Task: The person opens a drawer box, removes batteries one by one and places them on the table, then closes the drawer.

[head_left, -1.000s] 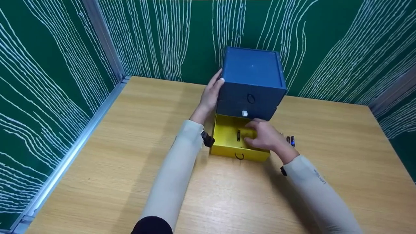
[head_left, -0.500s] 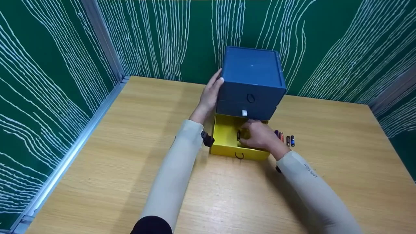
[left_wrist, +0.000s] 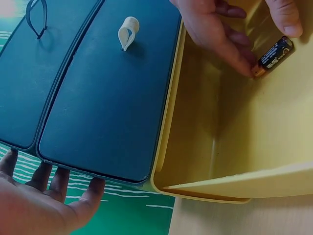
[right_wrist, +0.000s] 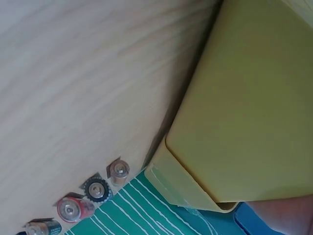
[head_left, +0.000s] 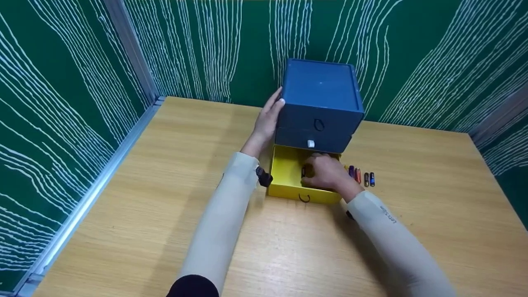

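Observation:
In the head view, a blue drawer cabinet (head_left: 321, 86) stands at the back with its bottom yellow drawer (head_left: 284, 191) pulled out. My left hand (head_left: 266, 121) rests on the cabinet's left side; the left wrist view shows its fingertips against that side. Down inside the yellow drawer is my right hand (head_left: 326, 171). Its thumb and a finger pinch a black-and-copper battery (left_wrist: 274, 55) by the two ends, low over the drawer floor. My right hand covers much of this battery in the head view. Only the edge of my right hand (right_wrist: 286, 215) shows in the right wrist view.
Right of the drawer, several batteries stand in a row on the wooden table (head_left: 433, 185), among them a red battery (head_left: 357, 175) and a blue battery (head_left: 372, 179). Above are two shut drawers, one with a white pull loop (head_left: 311, 143). A green wall (head_left: 255, 49) rises behind.
My right hand has moved left and down in the drawer, its fingers closing from spread to pinching the battery. The standing batteries have come into fuller view. My left hand has stayed put.

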Action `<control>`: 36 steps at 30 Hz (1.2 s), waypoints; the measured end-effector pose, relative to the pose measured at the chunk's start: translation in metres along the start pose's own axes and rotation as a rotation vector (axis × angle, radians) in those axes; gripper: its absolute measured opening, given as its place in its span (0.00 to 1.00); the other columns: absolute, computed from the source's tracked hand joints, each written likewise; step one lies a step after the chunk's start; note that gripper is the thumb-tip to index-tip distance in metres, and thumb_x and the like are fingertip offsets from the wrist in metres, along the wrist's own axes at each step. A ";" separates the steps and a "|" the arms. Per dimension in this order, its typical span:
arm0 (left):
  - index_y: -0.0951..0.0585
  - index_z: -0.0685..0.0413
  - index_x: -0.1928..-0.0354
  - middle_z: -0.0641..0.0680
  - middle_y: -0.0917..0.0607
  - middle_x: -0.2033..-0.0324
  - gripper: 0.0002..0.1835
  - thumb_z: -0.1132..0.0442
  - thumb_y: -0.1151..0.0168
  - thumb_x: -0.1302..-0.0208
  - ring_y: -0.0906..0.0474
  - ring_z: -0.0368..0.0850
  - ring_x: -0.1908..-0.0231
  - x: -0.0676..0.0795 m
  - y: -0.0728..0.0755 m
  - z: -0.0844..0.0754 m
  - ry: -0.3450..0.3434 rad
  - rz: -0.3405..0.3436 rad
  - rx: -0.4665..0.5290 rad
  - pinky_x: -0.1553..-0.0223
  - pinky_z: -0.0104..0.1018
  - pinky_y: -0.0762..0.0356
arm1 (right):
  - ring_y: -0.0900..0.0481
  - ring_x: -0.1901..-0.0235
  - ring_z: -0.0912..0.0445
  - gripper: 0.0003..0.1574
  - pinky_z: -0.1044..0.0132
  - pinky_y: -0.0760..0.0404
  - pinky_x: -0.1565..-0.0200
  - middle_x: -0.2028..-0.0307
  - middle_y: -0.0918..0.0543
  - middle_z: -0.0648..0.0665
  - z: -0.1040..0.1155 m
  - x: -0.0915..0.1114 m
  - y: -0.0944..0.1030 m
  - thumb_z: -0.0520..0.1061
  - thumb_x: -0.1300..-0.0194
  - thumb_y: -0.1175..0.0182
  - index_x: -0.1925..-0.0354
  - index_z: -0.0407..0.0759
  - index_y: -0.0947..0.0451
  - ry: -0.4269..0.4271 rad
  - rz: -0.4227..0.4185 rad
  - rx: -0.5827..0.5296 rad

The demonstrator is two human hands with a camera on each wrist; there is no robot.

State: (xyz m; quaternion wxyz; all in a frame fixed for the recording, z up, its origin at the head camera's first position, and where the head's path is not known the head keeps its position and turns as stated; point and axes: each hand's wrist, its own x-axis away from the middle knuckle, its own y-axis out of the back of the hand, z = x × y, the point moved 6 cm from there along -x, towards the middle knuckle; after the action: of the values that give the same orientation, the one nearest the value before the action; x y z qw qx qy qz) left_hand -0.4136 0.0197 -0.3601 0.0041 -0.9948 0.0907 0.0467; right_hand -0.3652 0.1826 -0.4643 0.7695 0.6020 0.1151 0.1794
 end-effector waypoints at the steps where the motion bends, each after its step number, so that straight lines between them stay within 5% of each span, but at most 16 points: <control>1: 0.47 0.29 0.36 0.40 0.47 0.34 0.26 0.43 0.62 0.37 0.50 0.42 0.36 0.003 0.000 -0.003 0.002 0.001 -0.003 0.38 0.49 0.51 | 0.29 0.71 0.55 0.29 0.65 0.29 0.69 0.68 0.22 0.53 0.000 0.000 0.000 0.59 0.57 0.35 0.56 0.51 0.24 0.003 0.001 0.005; 17: 0.47 0.32 0.35 0.42 0.46 0.35 0.27 0.44 0.63 0.36 0.50 0.43 0.36 0.008 -0.001 -0.008 -0.031 0.009 -0.001 0.38 0.50 0.52 | 0.33 0.67 0.53 0.22 0.60 0.31 0.63 0.71 0.27 0.51 0.003 -0.001 0.002 0.55 0.58 0.36 0.63 0.48 0.23 0.058 -0.080 0.062; 27: 0.47 0.32 0.35 0.41 0.47 0.34 0.26 0.45 0.62 0.36 0.50 0.43 0.36 0.008 0.000 -0.007 -0.026 0.013 0.018 0.38 0.50 0.52 | 0.33 0.63 0.52 0.28 0.54 0.31 0.54 0.64 0.22 0.49 0.005 0.000 0.003 0.56 0.59 0.34 0.58 0.48 0.23 0.081 -0.077 0.070; 36: 0.47 0.31 0.35 0.42 0.46 0.34 0.27 0.44 0.62 0.36 0.49 0.43 0.36 0.007 0.000 -0.006 -0.028 0.010 0.012 0.38 0.51 0.52 | 0.32 0.64 0.55 0.27 0.58 0.29 0.59 0.66 0.23 0.54 0.005 0.003 0.007 0.58 0.61 0.33 0.59 0.52 0.23 0.049 -0.083 -0.011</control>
State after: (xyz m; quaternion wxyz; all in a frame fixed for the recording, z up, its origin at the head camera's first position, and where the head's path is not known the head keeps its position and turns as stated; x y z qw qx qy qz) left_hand -0.4058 0.0186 -0.3545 0.0113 -0.9935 0.0958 0.0602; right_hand -0.3615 0.1803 -0.4565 0.7765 0.5880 0.1576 0.1627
